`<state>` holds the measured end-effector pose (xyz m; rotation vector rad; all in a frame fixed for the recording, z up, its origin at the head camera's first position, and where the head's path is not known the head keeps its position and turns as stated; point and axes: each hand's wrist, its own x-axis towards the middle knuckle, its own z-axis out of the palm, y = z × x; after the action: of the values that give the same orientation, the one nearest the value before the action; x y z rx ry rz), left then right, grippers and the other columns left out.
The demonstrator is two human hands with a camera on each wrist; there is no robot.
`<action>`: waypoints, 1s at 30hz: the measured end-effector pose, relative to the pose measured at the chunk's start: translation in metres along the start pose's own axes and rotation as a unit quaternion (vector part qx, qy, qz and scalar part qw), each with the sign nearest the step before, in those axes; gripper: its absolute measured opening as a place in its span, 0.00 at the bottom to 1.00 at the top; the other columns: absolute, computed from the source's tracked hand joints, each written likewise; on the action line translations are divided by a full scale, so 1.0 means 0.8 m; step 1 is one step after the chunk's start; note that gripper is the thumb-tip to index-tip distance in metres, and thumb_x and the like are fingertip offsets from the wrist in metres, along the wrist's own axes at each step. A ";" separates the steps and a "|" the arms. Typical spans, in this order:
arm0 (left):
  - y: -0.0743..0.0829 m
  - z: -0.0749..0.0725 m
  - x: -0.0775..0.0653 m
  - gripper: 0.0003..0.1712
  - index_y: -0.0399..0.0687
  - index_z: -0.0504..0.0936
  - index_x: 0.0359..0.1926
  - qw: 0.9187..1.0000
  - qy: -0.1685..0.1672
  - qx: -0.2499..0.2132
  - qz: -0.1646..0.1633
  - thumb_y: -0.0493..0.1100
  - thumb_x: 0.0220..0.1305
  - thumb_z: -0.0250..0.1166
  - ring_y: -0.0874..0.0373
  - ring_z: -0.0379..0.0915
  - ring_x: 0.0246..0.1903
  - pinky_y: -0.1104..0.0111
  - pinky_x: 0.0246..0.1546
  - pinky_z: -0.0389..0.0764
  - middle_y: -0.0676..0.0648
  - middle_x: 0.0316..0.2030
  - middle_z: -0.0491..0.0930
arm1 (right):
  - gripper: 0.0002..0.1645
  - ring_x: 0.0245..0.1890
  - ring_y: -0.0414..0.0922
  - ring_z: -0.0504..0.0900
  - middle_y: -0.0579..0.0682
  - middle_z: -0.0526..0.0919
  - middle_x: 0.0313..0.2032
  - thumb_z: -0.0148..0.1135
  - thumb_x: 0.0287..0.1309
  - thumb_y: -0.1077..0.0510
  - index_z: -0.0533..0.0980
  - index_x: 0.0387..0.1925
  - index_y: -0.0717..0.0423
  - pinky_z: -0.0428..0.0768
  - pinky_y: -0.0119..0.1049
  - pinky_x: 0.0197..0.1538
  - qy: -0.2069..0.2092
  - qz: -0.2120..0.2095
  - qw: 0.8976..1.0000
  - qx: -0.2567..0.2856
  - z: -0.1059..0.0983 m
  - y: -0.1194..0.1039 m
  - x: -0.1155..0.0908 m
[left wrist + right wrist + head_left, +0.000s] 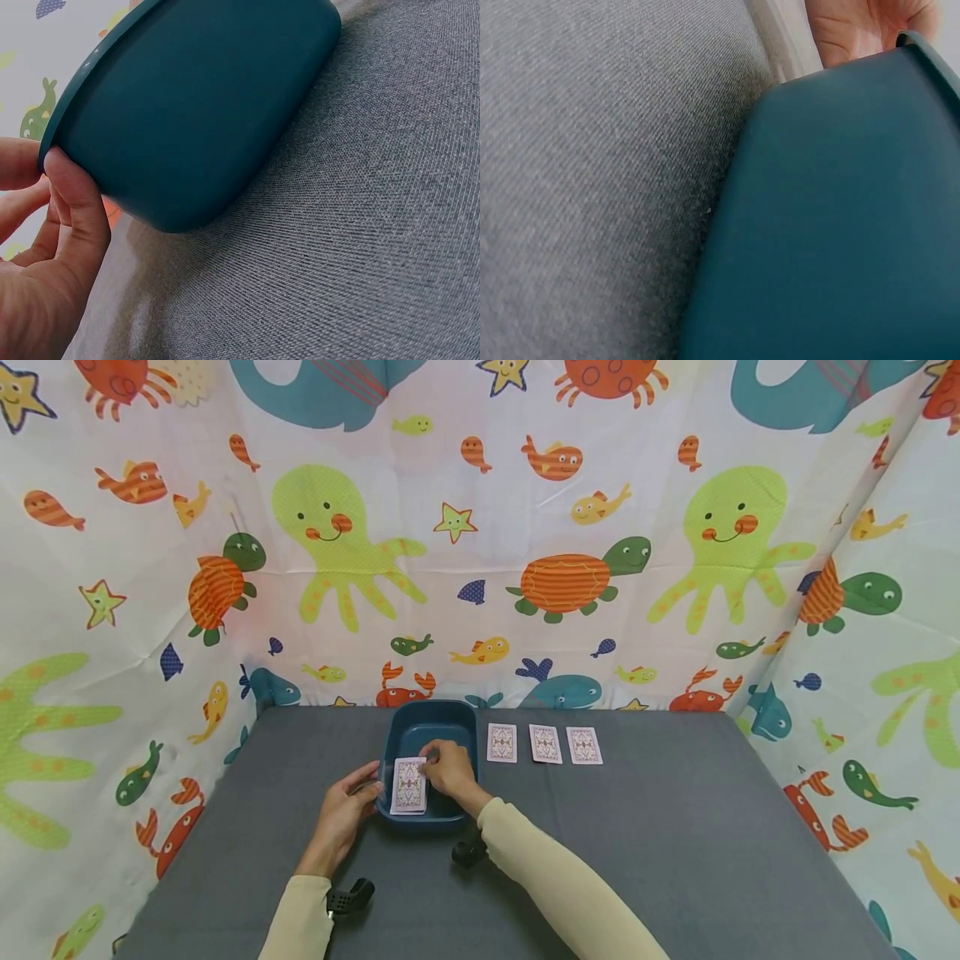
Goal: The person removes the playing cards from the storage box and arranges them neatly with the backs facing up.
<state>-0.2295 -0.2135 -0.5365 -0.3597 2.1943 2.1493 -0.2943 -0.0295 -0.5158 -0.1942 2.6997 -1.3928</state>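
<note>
A dark teal plastic tub (441, 817) stands on the grey cloth, and its outer wall fills much of both wrist views. Inside it, toward the left, lies a small stack of patterned playing cards (408, 783), backs up. My left hand (341, 817) pinches the tub's left rim between thumb and fingers; the left wrist view shows the thumb (71, 180) against the outside of the rim. Reaching over the right side of the tub, my right hand (452, 772) pinches the upper right corner of a playing card at the stack. The tub's wall hides those fingertips in the right wrist view.
Right of the tub, three playing cards lie backs up in a row: a left one (502, 743), a middle one (545, 744) and a right one (584, 746). A sea-animal print curtain (480, 635) borders the grey tabletop (675, 843) at the back and sides.
</note>
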 end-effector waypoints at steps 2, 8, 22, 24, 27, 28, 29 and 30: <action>-0.001 0.000 -0.001 0.26 0.50 0.72 0.67 1.000 0.001 0.000 -0.002 0.38 0.69 0.60 0.60 0.71 0.47 0.70 0.41 0.76 0.43 0.62 0.68 | 0.07 0.21 0.40 0.74 0.47 0.79 0.23 0.68 0.58 0.60 0.82 0.39 0.54 0.70 0.31 0.24 0.010 -0.006 1.000 0.000 0.000 0.000 -0.001; -0.005 0.000 -0.002 0.26 0.49 0.72 0.67 1.000 -0.001 -0.007 -0.001 0.37 0.69 0.59 0.59 0.71 0.47 0.70 0.41 0.77 0.43 0.61 0.69 | 0.07 0.21 0.39 0.73 0.46 0.79 0.24 0.67 0.60 0.58 0.82 0.41 0.52 0.70 0.31 0.24 0.042 -0.019 0.999 -0.001 0.001 0.001 -0.002; -0.004 0.003 0.001 0.25 0.47 0.72 0.67 1.000 0.004 -0.010 0.006 0.35 0.69 0.58 0.61 0.73 0.44 0.70 0.38 0.77 0.43 0.60 0.69 | 0.06 0.24 0.38 0.75 0.47 0.81 0.27 0.66 0.61 0.58 0.83 0.40 0.51 0.72 0.29 0.26 0.101 -0.053 0.993 0.034 -0.017 -0.009 -0.009; -0.003 0.002 0.001 0.25 0.47 0.72 0.66 1.000 0.005 -0.009 0.005 0.36 0.69 0.58 0.60 0.72 0.45 0.70 0.39 0.77 0.42 0.61 0.69 | 0.06 0.24 0.38 0.75 0.46 0.82 0.27 0.65 0.61 0.57 0.83 0.40 0.50 0.72 0.29 0.27 0.100 -0.053 0.993 0.042 -0.022 -0.011 -0.012; -0.002 0.002 0.001 0.25 0.47 0.72 0.67 1.000 0.003 -0.008 0.005 0.36 0.69 0.58 0.59 0.72 0.46 0.70 0.39 0.77 0.42 0.61 0.69 | 0.06 0.23 0.38 0.75 0.47 0.82 0.27 0.65 0.62 0.56 0.82 0.41 0.50 0.72 0.29 0.27 0.096 -0.058 0.992 0.058 -0.031 -0.012 -0.019; -0.002 0.001 0.001 0.25 0.47 0.72 0.67 1.000 0.002 -0.007 0.005 0.36 0.69 0.58 0.59 0.72 0.46 0.70 0.39 0.77 0.42 0.62 0.69 | 0.06 0.23 0.38 0.75 0.47 0.82 0.28 0.65 0.62 0.56 0.82 0.41 0.49 0.72 0.29 0.27 0.094 -0.060 0.992 0.063 -0.034 -0.013 -0.021; -0.002 0.001 0.001 0.25 0.47 0.72 0.67 1.000 0.002 -0.006 0.006 0.36 0.69 0.58 0.59 0.71 0.46 0.70 0.40 0.77 0.42 0.62 0.69 | 0.07 0.23 0.38 0.75 0.48 0.83 0.27 0.65 0.62 0.56 0.82 0.41 0.50 0.72 0.30 0.27 0.093 -0.065 0.991 0.069 -0.038 -0.014 -0.023; -0.001 0.001 0.001 0.25 0.47 0.72 0.67 1.000 0.001 -0.006 0.007 0.36 0.69 0.58 0.59 0.71 0.46 0.70 0.40 0.77 0.42 0.62 0.69 | 0.07 0.23 0.38 0.75 0.48 0.83 0.27 0.65 0.62 0.56 0.82 0.42 0.50 0.72 0.30 0.27 0.093 -0.071 0.991 0.072 -0.041 -0.014 -0.025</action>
<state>-0.2305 -0.2128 -0.5377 -0.3472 2.1921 2.1707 -0.2783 -0.0065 -0.4872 -0.2611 2.7621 -1.7206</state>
